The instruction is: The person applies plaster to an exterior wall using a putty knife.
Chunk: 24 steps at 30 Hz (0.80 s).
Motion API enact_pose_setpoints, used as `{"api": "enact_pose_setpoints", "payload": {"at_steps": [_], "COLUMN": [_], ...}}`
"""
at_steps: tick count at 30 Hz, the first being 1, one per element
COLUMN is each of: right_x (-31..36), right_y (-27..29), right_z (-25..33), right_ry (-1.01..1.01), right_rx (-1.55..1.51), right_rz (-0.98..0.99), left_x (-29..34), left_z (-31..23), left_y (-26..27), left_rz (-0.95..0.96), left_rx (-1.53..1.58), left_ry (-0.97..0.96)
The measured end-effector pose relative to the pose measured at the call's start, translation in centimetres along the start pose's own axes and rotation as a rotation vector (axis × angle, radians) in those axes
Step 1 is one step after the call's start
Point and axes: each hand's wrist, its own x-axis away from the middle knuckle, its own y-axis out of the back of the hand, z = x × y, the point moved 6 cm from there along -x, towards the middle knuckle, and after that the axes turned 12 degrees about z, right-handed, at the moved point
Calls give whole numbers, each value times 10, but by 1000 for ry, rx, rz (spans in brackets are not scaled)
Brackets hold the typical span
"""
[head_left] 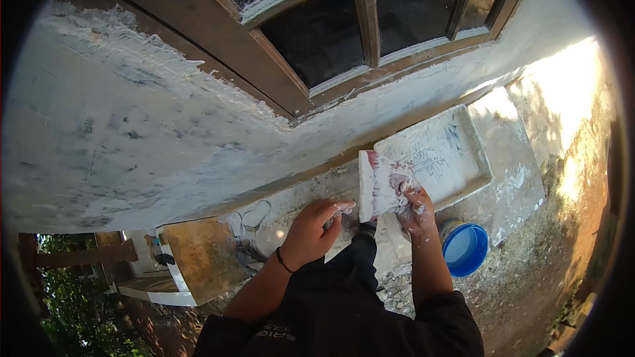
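Observation:
My right hand [419, 213] is closed around the narrow end of a wide, flat, fan-shaped tool [387, 182]. White paint or plaster cakes the tool, and reddish streaks show through; under this coat I cannot tell a brush from a scraper. Its broad, straight edge faces left, toward my left hand [316, 228]. The left fingers are bent together just short of that edge, with white smears at the tips; anything between them is too small to name. White flecks also mark my right hand. Beyond the tool lies a white paint tray [463, 139], smeared inside.
A blue-rimmed bucket [465, 249] of whitish liquid stands right of my right forearm. The patchy white wall [132, 132] runs along the far side, below a brown-framed window [370, 20]. At the left is a stained, brownish board [202, 254]. The ground [522, 277] is rough and splattered.

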Motion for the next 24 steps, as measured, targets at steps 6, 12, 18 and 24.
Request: {"api": "enact_pose_setpoints", "payload": {"at_steps": [6,12,18,24], "right_x": [-10,21,44,39], "right_y": [-49,-88,-88,-179], "right_z": [-51,-109,-196,-283], "right_ry": [-130,-207,-173,-146], "right_rx": [40,59,155,585], "right_rz": [178,275,23,120], "left_x": [67,149,260,396], "left_z": [-2,42,75,101], "left_y": [44,85,131,195], "left_rz": [-172,-269,-407,-542], "left_rx": [-22,86,136,64], "left_ry": [-32,13,-158,-151]}}
